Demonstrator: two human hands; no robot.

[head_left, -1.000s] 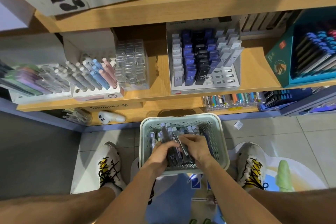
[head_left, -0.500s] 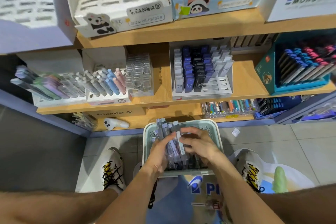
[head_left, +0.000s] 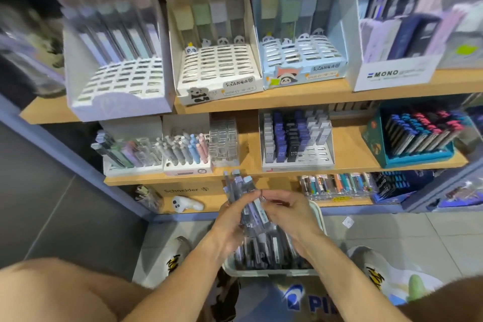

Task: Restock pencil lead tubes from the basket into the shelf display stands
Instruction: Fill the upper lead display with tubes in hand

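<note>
Three wooden shelves stand over a tiled floor (head_left: 392, 232). The top shelf (head_left: 287, 98) carries four slotted stands: a lilac one (head_left: 117, 83), a white panda one (head_left: 217, 70), a blue panda one (head_left: 300, 60) and a MONO box (head_left: 394, 73). The middle shelf (head_left: 350, 144) holds a grey stand (head_left: 298, 144) of lead tubes, a teal tray (head_left: 410, 138) and pen stands (head_left: 156, 151). The basket (head_left: 271, 270) sits low, by the floor
</note>
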